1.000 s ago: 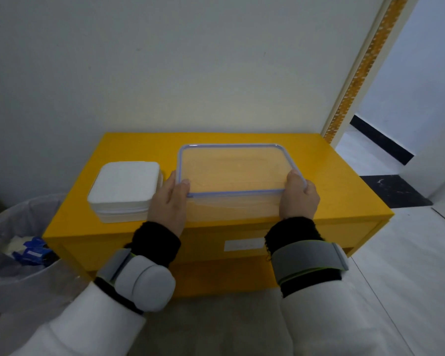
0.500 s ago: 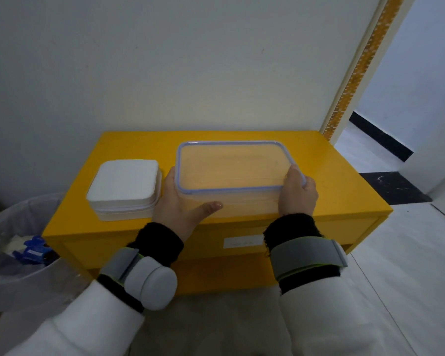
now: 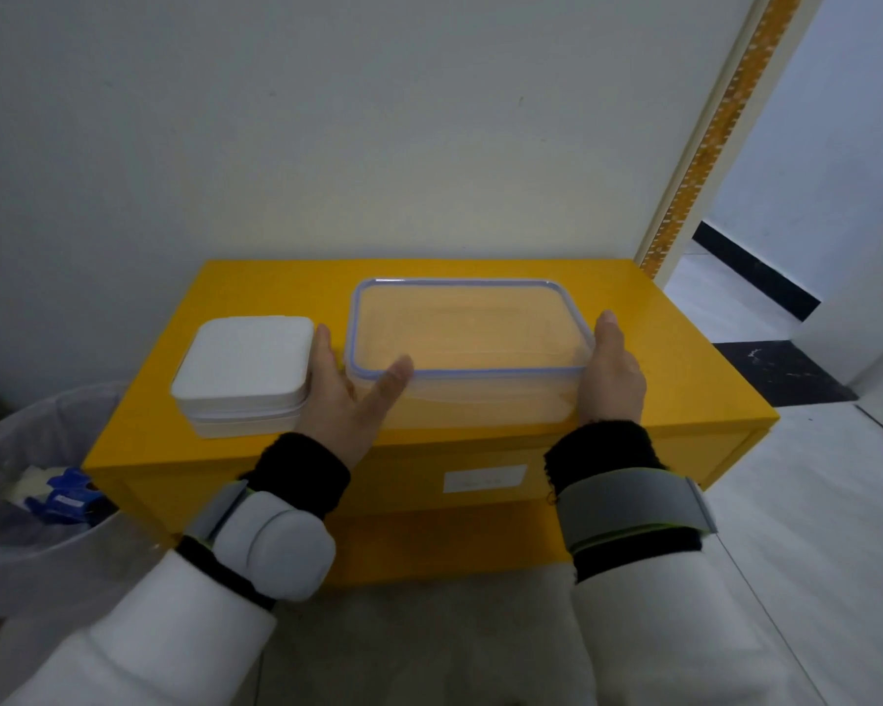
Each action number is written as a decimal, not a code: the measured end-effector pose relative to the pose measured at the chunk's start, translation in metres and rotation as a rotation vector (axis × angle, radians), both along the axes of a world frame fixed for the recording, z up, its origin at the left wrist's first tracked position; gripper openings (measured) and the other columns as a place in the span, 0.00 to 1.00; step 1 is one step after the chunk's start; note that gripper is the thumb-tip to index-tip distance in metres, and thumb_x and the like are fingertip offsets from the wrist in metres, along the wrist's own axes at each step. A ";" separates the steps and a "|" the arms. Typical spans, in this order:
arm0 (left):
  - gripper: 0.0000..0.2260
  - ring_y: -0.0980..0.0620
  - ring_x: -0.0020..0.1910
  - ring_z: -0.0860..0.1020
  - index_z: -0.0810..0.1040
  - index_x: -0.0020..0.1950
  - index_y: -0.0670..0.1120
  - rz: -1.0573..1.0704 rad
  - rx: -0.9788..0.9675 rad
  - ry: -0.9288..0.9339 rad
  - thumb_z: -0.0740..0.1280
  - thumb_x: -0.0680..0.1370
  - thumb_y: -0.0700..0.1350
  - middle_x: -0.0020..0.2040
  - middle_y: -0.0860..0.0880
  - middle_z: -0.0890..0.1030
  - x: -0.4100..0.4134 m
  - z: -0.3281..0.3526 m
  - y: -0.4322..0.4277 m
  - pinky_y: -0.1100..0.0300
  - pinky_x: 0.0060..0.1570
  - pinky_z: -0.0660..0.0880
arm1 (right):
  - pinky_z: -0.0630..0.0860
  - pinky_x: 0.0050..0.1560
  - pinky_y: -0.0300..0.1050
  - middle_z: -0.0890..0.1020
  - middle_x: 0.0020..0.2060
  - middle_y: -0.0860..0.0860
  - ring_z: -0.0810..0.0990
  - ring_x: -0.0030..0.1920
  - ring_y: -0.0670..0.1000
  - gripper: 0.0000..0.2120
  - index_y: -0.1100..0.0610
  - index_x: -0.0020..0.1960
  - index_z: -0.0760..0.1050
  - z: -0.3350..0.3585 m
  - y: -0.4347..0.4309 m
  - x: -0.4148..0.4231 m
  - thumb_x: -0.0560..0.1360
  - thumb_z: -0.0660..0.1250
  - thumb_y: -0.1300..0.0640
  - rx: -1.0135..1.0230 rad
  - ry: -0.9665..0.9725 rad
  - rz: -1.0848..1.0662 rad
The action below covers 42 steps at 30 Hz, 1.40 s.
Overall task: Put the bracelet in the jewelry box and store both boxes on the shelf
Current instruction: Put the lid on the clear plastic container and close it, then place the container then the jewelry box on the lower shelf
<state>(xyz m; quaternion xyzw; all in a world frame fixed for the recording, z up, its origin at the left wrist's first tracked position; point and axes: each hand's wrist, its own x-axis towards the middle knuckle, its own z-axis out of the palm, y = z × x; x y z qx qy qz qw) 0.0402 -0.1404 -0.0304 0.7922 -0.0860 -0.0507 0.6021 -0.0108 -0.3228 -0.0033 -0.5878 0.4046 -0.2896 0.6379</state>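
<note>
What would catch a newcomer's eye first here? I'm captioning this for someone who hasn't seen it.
The bright yellow shelf unit against the white wall dominates. On its top, a clear container with a blue-rimmed lid sits between the left hand and right hand, with a closed white box on the left.

White puffy sleeves on both arms, black knit cuffs at the wrists, left wrist with grey strap and rounded white pod, right wrist with wide grey band edged yellow-green, left hand and right hand bare
</note>
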 end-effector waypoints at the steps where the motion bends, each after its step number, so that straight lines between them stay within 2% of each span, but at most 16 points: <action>1: 0.41 0.47 0.76 0.57 0.44 0.77 0.47 0.016 -0.030 0.027 0.60 0.72 0.60 0.79 0.46 0.52 0.001 0.001 0.000 0.47 0.73 0.59 | 0.68 0.46 0.46 0.74 0.51 0.56 0.71 0.49 0.54 0.25 0.61 0.63 0.70 0.000 -0.001 0.000 0.78 0.54 0.43 0.007 0.005 0.009; 3: 0.37 0.46 0.75 0.58 0.49 0.77 0.47 -0.002 -0.053 0.042 0.55 0.73 0.62 0.78 0.45 0.56 0.002 0.002 -0.001 0.49 0.74 0.58 | 0.69 0.57 0.51 0.74 0.62 0.56 0.72 0.58 0.56 0.26 0.58 0.68 0.68 0.000 0.001 0.000 0.78 0.54 0.42 0.027 0.016 0.035; 4: 0.34 0.46 0.75 0.60 0.51 0.77 0.47 -0.009 -0.055 0.040 0.54 0.74 0.61 0.77 0.45 0.59 0.001 0.003 -0.001 0.50 0.74 0.58 | 0.69 0.59 0.51 0.73 0.65 0.56 0.72 0.59 0.56 0.26 0.57 0.68 0.67 0.001 0.002 0.000 0.78 0.54 0.42 0.032 0.018 0.050; 6: 0.30 0.46 0.74 0.62 0.53 0.76 0.47 -0.004 -0.061 0.043 0.54 0.77 0.57 0.76 0.45 0.62 0.001 0.003 -0.001 0.50 0.74 0.59 | 0.66 0.53 0.47 0.72 0.66 0.56 0.71 0.59 0.56 0.25 0.58 0.69 0.67 0.002 0.005 0.000 0.78 0.55 0.44 0.005 0.027 0.065; 9: 0.29 0.46 0.73 0.63 0.53 0.77 0.48 -0.013 -0.058 0.072 0.53 0.78 0.57 0.75 0.45 0.64 0.002 0.005 -0.001 0.49 0.74 0.59 | 0.64 0.51 0.44 0.71 0.67 0.56 0.71 0.63 0.58 0.24 0.59 0.69 0.66 0.006 0.008 -0.001 0.78 0.57 0.48 -0.025 0.024 0.068; 12: 0.30 0.45 0.74 0.62 0.52 0.77 0.48 -0.035 -0.062 0.097 0.53 0.78 0.57 0.76 0.45 0.62 0.002 0.010 0.004 0.47 0.74 0.59 | 0.67 0.45 0.42 0.72 0.63 0.54 0.70 0.54 0.54 0.24 0.60 0.70 0.65 0.009 0.009 -0.003 0.78 0.58 0.50 -0.060 0.019 0.090; 16: 0.29 0.45 0.71 0.66 0.54 0.76 0.47 -0.056 -0.093 0.078 0.53 0.78 0.57 0.74 0.44 0.66 -0.017 0.024 0.028 0.47 0.73 0.63 | 0.70 0.58 0.51 0.68 0.70 0.54 0.69 0.66 0.58 0.27 0.57 0.73 0.61 0.018 0.022 -0.020 0.77 0.60 0.48 -0.091 0.007 0.179; 20: 0.29 0.44 0.69 0.69 0.58 0.75 0.48 -0.063 -0.093 0.074 0.53 0.77 0.60 0.71 0.44 0.69 -0.042 0.038 0.053 0.45 0.70 0.66 | 0.72 0.56 0.53 0.71 0.67 0.56 0.72 0.62 0.59 0.27 0.57 0.72 0.63 0.034 0.043 -0.047 0.76 0.61 0.48 -0.086 -0.004 0.241; 24: 0.28 0.43 0.68 0.70 0.63 0.72 0.49 -0.053 -0.071 0.093 0.54 0.76 0.62 0.70 0.44 0.71 -0.063 0.055 0.083 0.44 0.70 0.66 | 0.71 0.50 0.50 0.73 0.55 0.55 0.73 0.52 0.57 0.24 0.59 0.68 0.65 0.056 0.071 -0.074 0.76 0.61 0.50 -0.103 -0.012 0.294; 27: 0.27 0.44 0.66 0.73 0.66 0.71 0.49 -0.070 -0.070 0.079 0.53 0.77 0.62 0.68 0.45 0.74 -0.082 0.070 0.103 0.44 0.70 0.66 | 0.71 0.48 0.50 0.72 0.51 0.55 0.73 0.49 0.56 0.23 0.60 0.67 0.65 0.077 0.091 -0.098 0.76 0.61 0.52 -0.137 -0.003 0.342; 34: 0.23 0.47 0.69 0.69 0.71 0.65 0.50 -0.094 -0.045 0.070 0.52 0.78 0.61 0.72 0.46 0.70 -0.117 0.092 0.124 0.48 0.73 0.63 | 0.73 0.60 0.57 0.75 0.61 0.62 0.76 0.59 0.63 0.21 0.62 0.65 0.66 0.104 0.111 -0.136 0.75 0.61 0.53 -0.193 0.044 0.368; 36: 0.19 0.44 0.67 0.71 0.75 0.55 0.52 -0.122 0.006 0.097 0.51 0.78 0.61 0.68 0.43 0.74 -0.132 0.097 0.132 0.46 0.71 0.64 | 0.71 0.60 0.56 0.74 0.62 0.61 0.75 0.59 0.62 0.25 0.63 0.68 0.63 0.102 0.117 -0.150 0.76 0.61 0.51 -0.184 0.076 0.380; 37: 0.18 0.43 0.65 0.73 0.75 0.51 0.52 -0.116 0.033 0.105 0.51 0.78 0.61 0.65 0.42 0.76 -0.134 0.098 0.133 0.46 0.70 0.66 | 0.71 0.60 0.56 0.74 0.63 0.60 0.74 0.60 0.62 0.27 0.63 0.70 0.62 0.100 0.117 -0.152 0.76 0.60 0.51 -0.172 0.097 0.392; 39: 0.21 0.43 0.57 0.77 0.75 0.52 0.48 -0.096 0.065 0.127 0.52 0.77 0.62 0.57 0.42 0.80 -0.137 0.095 0.136 0.49 0.64 0.73 | 0.72 0.55 0.54 0.74 0.61 0.59 0.75 0.58 0.61 0.29 0.63 0.71 0.61 0.094 0.118 -0.157 0.75 0.60 0.49 -0.159 0.149 0.406; 40: 0.22 0.46 0.51 0.79 0.75 0.54 0.47 -0.086 0.050 0.150 0.52 0.77 0.62 0.51 0.45 0.81 -0.139 0.094 0.138 0.56 0.56 0.78 | 0.71 0.52 0.52 0.74 0.58 0.59 0.75 0.56 0.60 0.29 0.63 0.70 0.61 0.092 0.119 -0.160 0.75 0.59 0.47 -0.161 0.174 0.419; 42: 0.20 0.51 0.43 0.78 0.73 0.53 0.48 -0.064 0.021 0.201 0.53 0.77 0.62 0.45 0.49 0.80 -0.145 0.091 0.144 0.67 0.38 0.79 | 0.70 0.50 0.48 0.73 0.56 0.57 0.73 0.54 0.58 0.30 0.63 0.70 0.63 0.087 0.121 -0.167 0.75 0.59 0.44 -0.162 0.211 0.455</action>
